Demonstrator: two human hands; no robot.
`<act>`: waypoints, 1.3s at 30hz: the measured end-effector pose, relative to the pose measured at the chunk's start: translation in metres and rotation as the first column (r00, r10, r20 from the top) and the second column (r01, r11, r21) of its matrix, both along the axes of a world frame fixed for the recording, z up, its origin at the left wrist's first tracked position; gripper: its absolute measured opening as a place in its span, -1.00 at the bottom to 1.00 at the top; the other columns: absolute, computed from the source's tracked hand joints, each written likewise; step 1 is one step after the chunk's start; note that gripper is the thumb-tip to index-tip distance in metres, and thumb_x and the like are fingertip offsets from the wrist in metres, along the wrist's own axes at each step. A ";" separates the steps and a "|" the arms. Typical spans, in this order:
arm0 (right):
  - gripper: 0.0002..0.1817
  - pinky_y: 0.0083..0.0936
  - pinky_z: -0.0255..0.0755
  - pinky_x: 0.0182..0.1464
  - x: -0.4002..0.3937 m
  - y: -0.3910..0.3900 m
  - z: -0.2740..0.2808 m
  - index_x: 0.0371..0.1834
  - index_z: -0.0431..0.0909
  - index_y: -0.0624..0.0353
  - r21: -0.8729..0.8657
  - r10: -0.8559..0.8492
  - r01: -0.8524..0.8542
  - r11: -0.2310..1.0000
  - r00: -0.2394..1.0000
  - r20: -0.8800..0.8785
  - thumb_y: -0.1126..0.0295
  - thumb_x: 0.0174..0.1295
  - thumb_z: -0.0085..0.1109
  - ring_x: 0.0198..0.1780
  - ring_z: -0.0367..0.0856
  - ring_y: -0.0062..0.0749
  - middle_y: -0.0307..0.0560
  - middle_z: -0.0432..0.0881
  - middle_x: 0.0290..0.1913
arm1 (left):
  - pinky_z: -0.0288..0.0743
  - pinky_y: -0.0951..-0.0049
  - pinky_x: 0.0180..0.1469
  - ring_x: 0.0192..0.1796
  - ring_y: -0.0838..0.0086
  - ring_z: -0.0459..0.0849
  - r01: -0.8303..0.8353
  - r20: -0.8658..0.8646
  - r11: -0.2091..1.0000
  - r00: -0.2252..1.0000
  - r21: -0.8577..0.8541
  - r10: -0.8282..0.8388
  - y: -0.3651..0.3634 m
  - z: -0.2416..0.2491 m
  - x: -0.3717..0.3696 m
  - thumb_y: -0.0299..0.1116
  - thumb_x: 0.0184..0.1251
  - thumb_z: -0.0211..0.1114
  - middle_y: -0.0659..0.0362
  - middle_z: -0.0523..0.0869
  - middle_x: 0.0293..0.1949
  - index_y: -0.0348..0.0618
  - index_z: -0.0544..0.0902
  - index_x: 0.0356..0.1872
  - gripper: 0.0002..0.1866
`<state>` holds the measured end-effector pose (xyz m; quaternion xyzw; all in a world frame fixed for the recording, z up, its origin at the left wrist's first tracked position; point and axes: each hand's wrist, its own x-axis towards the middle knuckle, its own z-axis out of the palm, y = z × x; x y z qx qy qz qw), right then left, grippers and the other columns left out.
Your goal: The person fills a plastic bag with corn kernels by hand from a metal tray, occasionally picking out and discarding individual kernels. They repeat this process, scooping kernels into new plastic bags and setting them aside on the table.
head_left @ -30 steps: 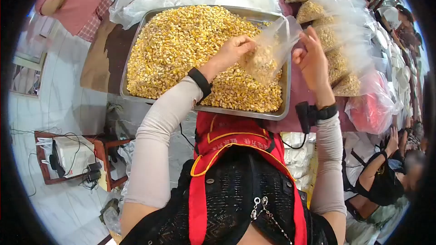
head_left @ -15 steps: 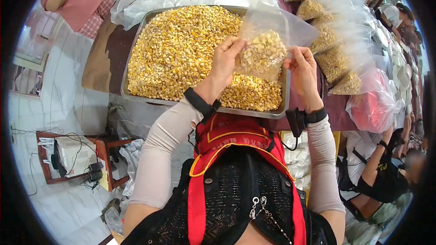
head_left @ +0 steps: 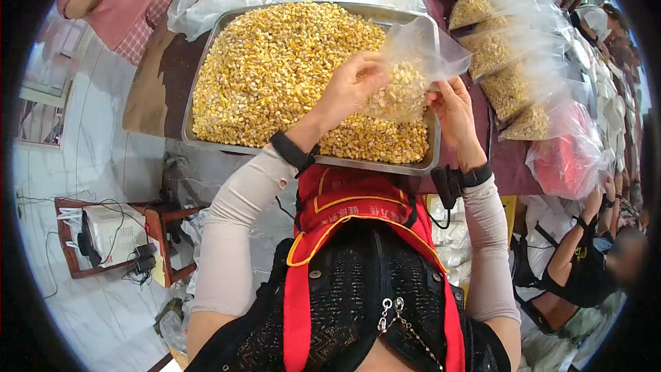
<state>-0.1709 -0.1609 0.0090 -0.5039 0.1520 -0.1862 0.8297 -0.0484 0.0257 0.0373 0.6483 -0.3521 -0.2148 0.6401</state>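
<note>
right hand [head_left: 451, 103] pinches the right side of a clear plastic bag [head_left: 401, 93], thumb and fingertips closed on the film just beside the bulge of yellow kernels inside. left hand [head_left: 359, 84] is blurred at the bag's left edge, fingers curled toward it; whether they grip the film or have let go, i cannot tell. the bag is right of the middle in the upper half of the frame, in front of the right end of a metal pan [head_left: 372, 164] heaped with loose kernels [head_left: 275, 83]. its slack upper part slants off to the upper right, and i cannot tell whether the mouth is closed.

a second ago the right hand was spread beside the bag, off the film; now it has hold. half a second ago the left thumb and fingers were plainly on the left edge; now that hand sits a little higher. so, as a judgement, the bag seems steadied mainly from the right, leaving the left hand freer to work at the film.

filled bags [head_left: 506, 86] lie along the surface [head_left: 506, 172] in the upper right of the frame, and a red bundle [head_left: 561, 158] in clear plastic sits below them.
</note>
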 end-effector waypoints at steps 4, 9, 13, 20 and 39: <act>-0.90 -0.65 0.36 -0.25 -0.003 -0.001 0.009 -0.27 0.44 0.07 -0.031 -0.008 0.009 0.999 0.999 0.049 0.32 0.34 0.04 -0.37 0.44 -0.69 -0.34 0.50 -0.33 | 0.42 0.54 -0.04 -0.13 0.57 0.56 -0.017 -0.193 0.998 0.981 -0.057 0.006 -0.005 -0.004 0.005 -0.35 0.33 0.17 0.20 0.64 -0.20 -0.20 0.55 -0.15 -0.83; -0.90 -0.70 0.33 -0.29 -0.020 -0.014 0.003 -0.22 0.45 0.10 -0.103 -0.018 0.011 0.995 0.998 -0.065 0.34 0.32 0.06 -0.38 0.44 -0.71 -0.34 0.51 -0.32 | 0.42 0.58 -0.09 -0.20 0.62 0.56 -0.021 -0.234 0.996 0.972 -0.089 0.000 -0.005 -0.018 -0.013 -0.35 0.36 0.13 0.24 0.65 -0.27 -0.20 0.56 -0.25 -0.86; -0.84 -0.77 0.29 -0.36 -0.031 -0.012 0.035 -0.12 0.43 0.13 -0.314 -0.282 0.253 0.915 0.958 -0.051 0.48 0.24 0.03 -0.40 0.42 -0.72 -0.26 0.51 -0.12 | 0.39 0.60 -0.15 -0.25 0.67 0.50 0.022 -0.118 1.000 0.993 0.018 -0.020 -0.002 -0.008 -0.025 -0.35 0.36 0.14 0.29 0.59 -0.34 -0.23 0.54 -0.27 -0.85; -0.87 -0.78 0.25 -0.37 -0.043 0.003 0.082 -0.17 0.49 0.22 -0.622 -0.200 0.202 0.757 0.977 0.074 0.48 0.24 0.05 -0.39 0.37 -0.75 -0.13 0.35 0.22 | 0.37 0.63 -0.21 -0.30 0.70 0.47 -0.130 -0.123 0.989 0.985 -0.075 0.120 -0.013 -0.011 -0.038 -0.39 0.34 0.15 0.31 0.57 -0.38 -0.24 0.54 -0.30 -0.88; -0.80 -0.77 0.28 -0.41 -0.026 -0.022 0.094 -0.15 0.51 0.27 -0.669 -0.149 -0.088 0.738 0.945 -0.290 0.38 0.26 0.03 -0.43 0.41 -0.76 -0.31 0.54 -0.23 | 0.17 0.17 0.22 0.25 0.18 0.31 -0.215 0.837 0.893 0.483 0.396 -0.255 0.073 -0.046 0.000 -0.17 0.14 0.25 0.10 0.38 0.23 0.06 0.44 0.16 -0.49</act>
